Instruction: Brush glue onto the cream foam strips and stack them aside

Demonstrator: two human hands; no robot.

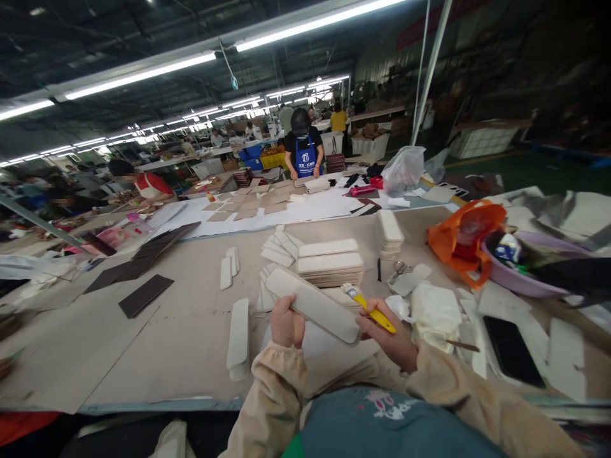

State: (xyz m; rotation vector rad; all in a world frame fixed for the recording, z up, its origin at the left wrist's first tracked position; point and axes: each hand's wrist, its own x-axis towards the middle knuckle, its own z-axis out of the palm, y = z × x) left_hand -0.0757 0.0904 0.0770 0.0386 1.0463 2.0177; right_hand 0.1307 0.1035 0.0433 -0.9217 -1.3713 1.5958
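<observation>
Held up above the table is a long pale panel (pixel 315 305) with rounded ends. My left hand (pixel 286 323) is closed on its lower left edge. My right hand (pixel 387 332) is closed round a yellow-handled brush (pixel 377 313), its bristles pointing up and left, and its fingers also touch the panel's right end. Behind the panel stands a stack of similar pale panels (pixel 330 262), with smaller pale strips (pixel 281 247) fanned out beside it. To the left of my hands lies another short stack of pale panels (pixel 238 337).
Dark rectangular sheets (pixel 146 296) lie at the left. On the right are a white tub (pixel 435 308), scissors (pixel 398 270), a black phone (pixel 512 350), an orange bag (pixel 465 238) and a purple basin (pixel 525 280). Across the table stands a person in a blue apron (pixel 305 158).
</observation>
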